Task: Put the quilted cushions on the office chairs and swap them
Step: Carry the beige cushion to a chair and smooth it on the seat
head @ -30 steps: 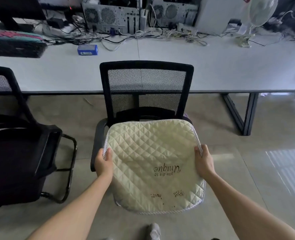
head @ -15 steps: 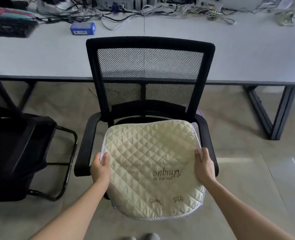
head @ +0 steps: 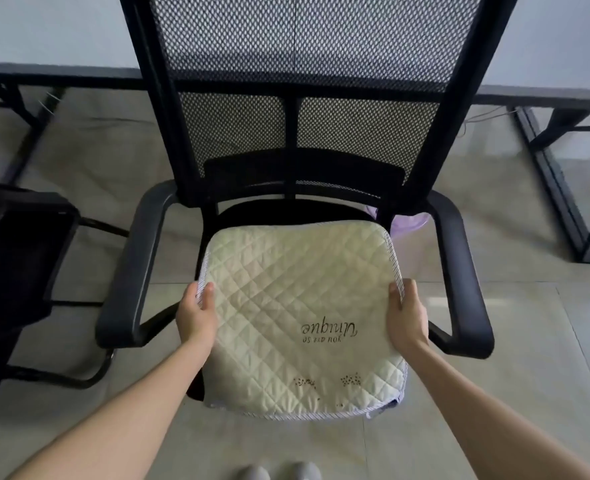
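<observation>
Grey tiled floor [head: 494,393] beneath white desk [head: 44,29]

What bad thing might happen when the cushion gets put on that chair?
The cushion sticks out past the seat's front edge, so it might slide off if the hands let go now. It could also end up crooked. Something purple at the seat's back corner might get trapped under it.

A long pale desk [head: 44,32] on dark metal legs [head: 560,188] runs across the back. The floor [head: 529,393] is glossy beige tile, catching soft daylight at the right edge, with a lilac bin [head: 409,225] standing on it
</observation>
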